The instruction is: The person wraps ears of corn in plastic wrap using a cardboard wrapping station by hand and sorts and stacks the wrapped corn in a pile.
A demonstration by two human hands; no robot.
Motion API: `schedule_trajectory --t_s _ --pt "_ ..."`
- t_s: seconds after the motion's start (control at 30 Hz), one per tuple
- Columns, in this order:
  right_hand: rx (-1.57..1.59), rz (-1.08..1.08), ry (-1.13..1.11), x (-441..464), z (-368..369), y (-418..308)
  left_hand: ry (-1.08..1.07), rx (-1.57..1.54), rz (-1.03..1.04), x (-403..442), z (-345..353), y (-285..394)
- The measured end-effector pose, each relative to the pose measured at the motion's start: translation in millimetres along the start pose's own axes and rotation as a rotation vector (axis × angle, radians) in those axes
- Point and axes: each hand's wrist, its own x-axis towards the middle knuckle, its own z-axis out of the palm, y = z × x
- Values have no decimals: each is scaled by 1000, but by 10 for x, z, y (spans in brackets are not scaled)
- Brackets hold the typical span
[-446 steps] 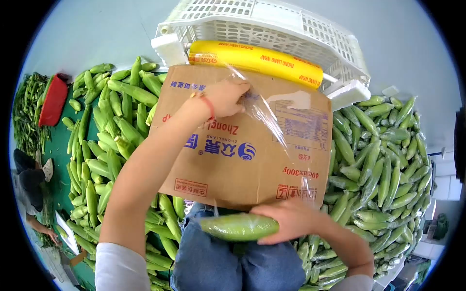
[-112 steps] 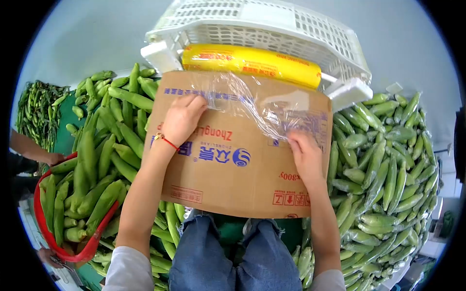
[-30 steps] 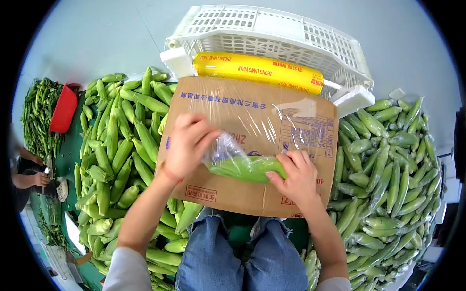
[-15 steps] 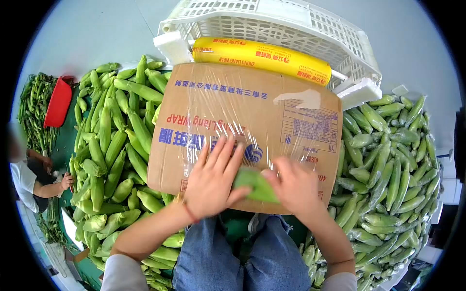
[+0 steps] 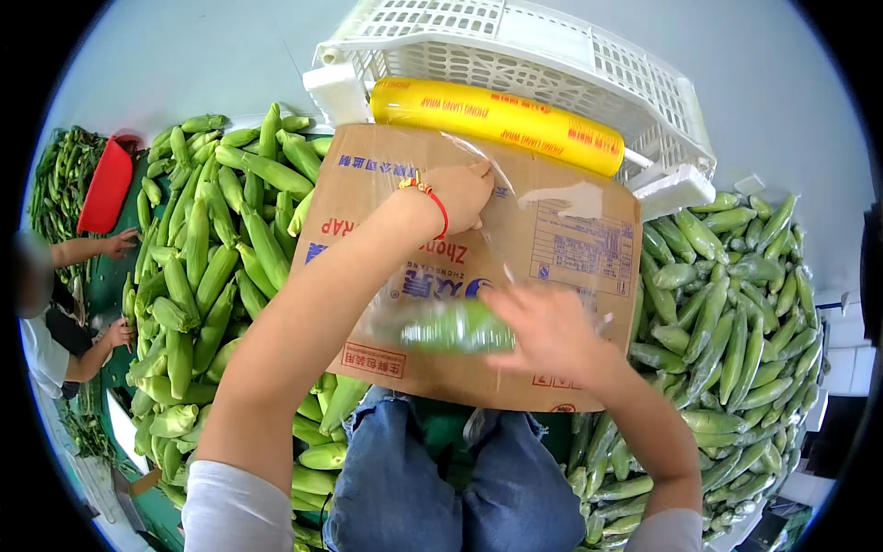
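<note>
My right hand [image 5: 549,339], blurred by motion, is closed on the right end of an ear of corn [image 5: 451,327] in its green husk. Shiny cling film covers the ear, held above the lower part of a cardboard box [image 5: 579,322]. My left hand [image 5: 460,199] reaches across to the box's upper middle. Its fingers are closed at the edge of a sheet of clear cling film [image 5: 469,147] lying over the cardboard. A yellow roll of cling film [image 5: 497,120] lies just beyond the box.
Unwrapped corn [image 5: 212,267] is heaped on the left, wrapped corn [image 5: 727,322] on the right. A white plastic crate [image 5: 635,78] stands behind the roll. At far left, another person's hands [image 5: 118,333] are near a red scoop-like container [image 5: 108,187] and green vegetables [image 5: 64,179].
My left hand has moved from the lower middle of the box up toward the roll. The ear in my right hand has shifted slightly left and up, its film now glossy.
</note>
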Motion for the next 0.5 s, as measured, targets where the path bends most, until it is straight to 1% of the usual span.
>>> schedule_trajectory --t_s 0.03,0.1,0.13,0.2,0.23,0.3,0.33,0.4,0.43,0.47,0.5 --pt "28 -44 -22 -135 -20 -107 -20 -44 -1 -16 -38 -6" --pt "188 -50 -209 -370 -98 -321 -64 -137 4 -56 -120 0" --pt "288 61 -422 -451 -173 -397 -15 -167 9 -76 -100 -7" --pt "482 107 -562 -635 -179 -434 94 -233 5 -165 -4 -13" --pt "612 163 -535 -731 -154 -426 119 -298 -81 -200 -43 10" --pt "875 279 -470 -902 -51 -355 421 -375 -136 -378 -47 91" --pt "1003 456 -371 -953 -17 -314 575 -411 -163 -485 -49 164" --pt "1263 828 -153 -1059 55 -290 745 -517 -2 -881 -96 562" --pt "1630 1026 -122 -853 -147 -350 717 -535 125 -968 -133 778" --pt "1836 994 -188 -779 -104 -407 688 -551 245 -1050 -154 988" --pt "2027 932 -259 -683 -65 -432 631 -354 226 -1151 -149 1097"
